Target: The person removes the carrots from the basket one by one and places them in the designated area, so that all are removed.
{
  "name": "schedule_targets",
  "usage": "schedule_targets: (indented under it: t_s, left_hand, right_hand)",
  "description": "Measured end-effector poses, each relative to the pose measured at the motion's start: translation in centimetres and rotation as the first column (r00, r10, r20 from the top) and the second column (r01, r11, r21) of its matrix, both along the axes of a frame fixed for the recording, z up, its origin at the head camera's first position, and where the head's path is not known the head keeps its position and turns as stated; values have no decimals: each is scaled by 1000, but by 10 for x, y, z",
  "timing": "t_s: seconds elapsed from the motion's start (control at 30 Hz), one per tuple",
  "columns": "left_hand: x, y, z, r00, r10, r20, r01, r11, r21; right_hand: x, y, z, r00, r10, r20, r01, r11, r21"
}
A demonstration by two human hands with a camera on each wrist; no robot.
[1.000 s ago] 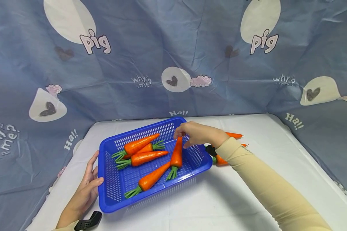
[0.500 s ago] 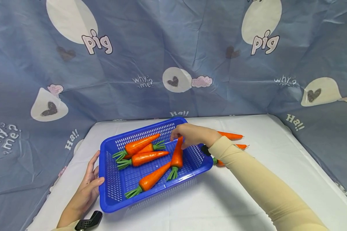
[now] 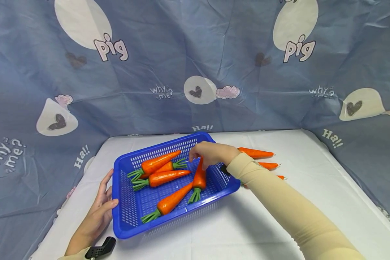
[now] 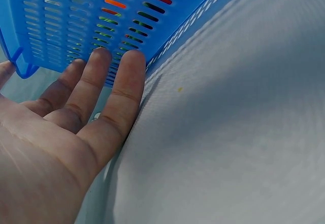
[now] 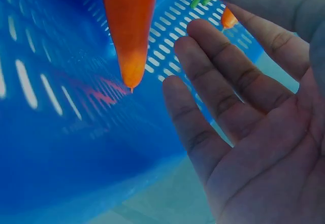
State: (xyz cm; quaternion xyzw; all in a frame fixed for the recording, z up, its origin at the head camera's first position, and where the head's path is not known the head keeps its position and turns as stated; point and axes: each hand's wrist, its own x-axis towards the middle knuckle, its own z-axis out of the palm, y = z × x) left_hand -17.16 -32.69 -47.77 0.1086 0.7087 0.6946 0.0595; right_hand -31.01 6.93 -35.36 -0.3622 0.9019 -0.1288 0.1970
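Note:
A blue perforated plastic basket (image 3: 117, 220) holds several orange carrots with green stubs of stalk. At its left end my left hand (image 3: 97, 213) rests against it, thumb at the rim. In the left wrist view the nearly straight fingers (image 4: 129, 76) touch the slotted outer wall. My right hand (image 3: 208, 153) reaches over the basket's right end, above a carrot (image 3: 199, 180) whose tip points toward the far side. In the right wrist view, the tip of that carrot (image 5: 132, 31) is apart from the spread, relaxed fingers (image 5: 195, 122). Another carrot (image 3: 170, 200) lies near the front wall.
Several carrots lie on the white table (image 3: 312, 169) to the right, including one (image 3: 256, 153) behind my right sleeve (image 3: 286, 206). A blue printed cloth (image 3: 169, 43) hangs behind and along the sides.
My right hand and forearm have shifted slightly left and lower over the basket, uncovering more of the carrots on the table. The left hand, basket and its carrots look the same.

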Motion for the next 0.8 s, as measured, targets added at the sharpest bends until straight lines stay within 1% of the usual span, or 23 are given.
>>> schedule_targets:
  t_s: [0.17, 0.37, 0.5, 0.63, 0.8]
  left_hand:
    - [0, 0, 0, 1000, 9, 9, -9, 1000, -12]
    - [0, 0, 1, 1000, 5, 12, -5, 1000, -7]
    - [1, 0, 2, 1000, 8, 20, -7, 1000, -15]
    - [1, 1, 3, 1000, 11, 24, -10, 1000, -27]
    - [1, 1, 2, 1000, 13, 15, -13, 1000, -15]
  right_hand:
    - [0, -5, -4, 1000, -15, -7, 16, 999, 43]
    - [2, -11, -8, 997, -71, 13, 70, 993, 100]
    - [3, -14, -8, 996, -92, 22, 89, 988, 124]
    - [3, -16, -10, 996, -93, 16, 89, 984, 151]
    - [3, -17, -13, 996, -89, 2, 87, 980, 176]
